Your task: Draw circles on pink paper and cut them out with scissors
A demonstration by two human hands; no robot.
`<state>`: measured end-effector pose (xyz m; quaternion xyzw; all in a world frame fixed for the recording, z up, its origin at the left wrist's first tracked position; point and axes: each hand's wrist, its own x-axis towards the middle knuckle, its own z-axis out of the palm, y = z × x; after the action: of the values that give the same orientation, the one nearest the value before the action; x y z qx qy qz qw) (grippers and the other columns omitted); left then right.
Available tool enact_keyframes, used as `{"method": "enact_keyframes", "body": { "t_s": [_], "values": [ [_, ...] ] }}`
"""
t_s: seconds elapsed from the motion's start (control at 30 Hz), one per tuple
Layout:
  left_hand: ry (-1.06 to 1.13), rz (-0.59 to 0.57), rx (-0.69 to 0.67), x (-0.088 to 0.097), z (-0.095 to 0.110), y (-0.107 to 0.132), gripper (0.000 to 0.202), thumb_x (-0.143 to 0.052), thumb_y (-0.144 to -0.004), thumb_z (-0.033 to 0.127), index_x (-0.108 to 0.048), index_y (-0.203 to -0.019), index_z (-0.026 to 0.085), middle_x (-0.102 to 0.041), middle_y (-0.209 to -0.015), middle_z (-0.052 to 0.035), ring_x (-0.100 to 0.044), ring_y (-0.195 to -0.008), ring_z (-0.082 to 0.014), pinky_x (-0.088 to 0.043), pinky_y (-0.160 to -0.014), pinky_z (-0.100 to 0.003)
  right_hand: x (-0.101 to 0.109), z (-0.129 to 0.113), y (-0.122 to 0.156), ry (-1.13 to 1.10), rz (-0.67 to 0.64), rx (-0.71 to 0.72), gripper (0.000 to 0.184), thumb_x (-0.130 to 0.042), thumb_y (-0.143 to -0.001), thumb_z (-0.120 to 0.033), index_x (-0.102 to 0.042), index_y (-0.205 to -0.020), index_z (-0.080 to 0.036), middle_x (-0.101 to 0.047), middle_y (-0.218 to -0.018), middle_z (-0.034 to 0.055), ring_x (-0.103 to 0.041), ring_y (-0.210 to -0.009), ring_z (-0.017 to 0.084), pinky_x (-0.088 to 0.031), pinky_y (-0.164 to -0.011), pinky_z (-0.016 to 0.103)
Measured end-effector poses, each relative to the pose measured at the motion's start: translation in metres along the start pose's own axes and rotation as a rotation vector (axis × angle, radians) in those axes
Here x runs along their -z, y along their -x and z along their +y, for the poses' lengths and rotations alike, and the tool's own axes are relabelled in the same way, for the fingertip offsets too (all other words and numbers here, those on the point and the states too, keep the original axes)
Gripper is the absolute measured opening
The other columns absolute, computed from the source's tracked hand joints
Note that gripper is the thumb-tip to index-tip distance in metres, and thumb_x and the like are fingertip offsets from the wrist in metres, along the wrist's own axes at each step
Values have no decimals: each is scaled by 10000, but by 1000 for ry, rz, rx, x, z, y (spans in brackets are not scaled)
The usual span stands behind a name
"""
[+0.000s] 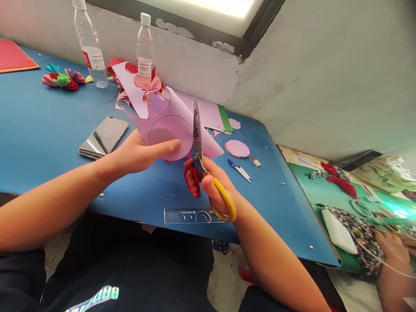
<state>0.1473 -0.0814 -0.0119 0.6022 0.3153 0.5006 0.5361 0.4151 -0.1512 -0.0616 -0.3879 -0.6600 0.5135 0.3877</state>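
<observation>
My left hand [141, 152] grips a pink paper sheet [172, 125] with a circle drawn on it, thumb lying on top near the circle's lower edge. My right hand [211, 182] is closed through the red and yellow handles of scissors [197, 143]. The blades point up and away, set into the sheet's right side beside the drawn circle. Both hands hover above the blue table [48, 130] near its front edge.
A phone [104, 137] lies left of my hand. Two water bottles [91, 47] stand at the back with pink paper scraps. Cut pink discs [237, 148], a pen [240, 170] and a clear ruler [190, 215] lie nearby. Another person's arm [393, 255] shows lower right.
</observation>
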Motion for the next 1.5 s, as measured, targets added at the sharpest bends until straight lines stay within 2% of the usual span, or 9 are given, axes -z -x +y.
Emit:
{"method": "enact_keyframes", "body": {
  "t_s": [0.1, 0.2, 0.33, 0.4, 0.6, 0.77, 0.93, 1.23, 1.5],
  "values": [
    [10, -82, 40, -1, 1, 3, 464, -1121, -898, 622, -874, -922, 229, -816, -845, -60, -830, -838, -292, -736, -731, -384, -2, -2, 1, 41, 10, 23, 927, -756, -1034, -1136, -757, -1402, -284, -663, -915, 2, -576, -725, 225, -484, -635, 387],
    [24, -59, 19, -2, -1, 4, 520, -1127, -900, 682, -873, -951, 231, -824, -862, -61, -823, -848, -294, -757, -789, -419, -3, -4, 1, 40, 15, 38, 914, -748, -1049, -1127, -746, -1402, -285, -674, -918, 2, -576, -724, 227, -477, -642, 391],
    [78, -4, -38, -5, -1, 4, 503, -1164, -872, 643, -922, -1060, 243, -920, -1065, -83, -905, -1240, -387, -794, -1166, -512, -4, -9, 2, -11, -6, 15, 933, -761, -1036, -1133, -751, -1399, -274, -685, -937, 9, -573, -722, 223, -499, -661, 410],
    [95, -5, -21, -6, 0, 4, 530, -1178, -850, 652, -937, -1088, 243, -946, -1143, -96, -899, -1357, -424, -780, -1240, -545, -5, -11, 3, -42, -21, -18, 952, -769, -1007, -1154, -755, -1384, -280, -678, -933, 11, -580, -726, 228, -517, -656, 413],
    [124, -35, -2, -3, 1, 4, 540, -1192, -839, 612, -942, -1117, 222, -960, -1207, -128, -914, -1368, -446, -787, -1236, -573, -6, -13, 4, -70, -28, -24, 948, -775, -990, -1164, -751, -1350, -286, -649, -912, 9, -563, -720, 224, -505, -633, 398],
    [107, -7, 10, -2, 0, 5, 552, -1205, -826, 626, -961, -1131, 237, -975, -1235, -122, -915, -1358, -448, -790, -1229, -576, -6, -12, 3, -48, -34, -10, 978, -776, -992, -1161, -758, -1380, -263, -663, -903, 6, -563, -708, 226, -490, -623, 399],
    [96, 2, -19, -4, 1, 7, 493, -1186, -863, 600, -964, -1117, 241, -970, -1195, -109, -911, -1332, -419, -775, -1248, -560, -6, -11, 2, -47, -3, 2, 943, -784, -1011, -1141, -770, -1347, -259, -659, -901, 9, -571, -701, 218, -465, -634, 393],
    [47, -27, -45, -5, 5, 8, 455, -1150, -903, 613, -931, -1045, 240, -928, -1079, -101, -896, -1317, -427, -784, -1211, -553, -8, -11, 1, 35, 26, 15, 957, -733, -1014, -1170, -752, -1335, -269, -650, -880, 6, -553, -671, 220, -467, -620, 406],
    [30, -11, -30, -4, 7, 8, 461, -1166, -870, 583, -950, -1066, 226, -956, -1144, -104, -897, -1314, -426, -781, -1215, -550, -6, -3, 1, 35, 22, 13, 951, -728, -1014, -1168, -749, -1345, -277, -633, -888, 3, -538, -679, 219, -455, -600, 390]
  ]
}}
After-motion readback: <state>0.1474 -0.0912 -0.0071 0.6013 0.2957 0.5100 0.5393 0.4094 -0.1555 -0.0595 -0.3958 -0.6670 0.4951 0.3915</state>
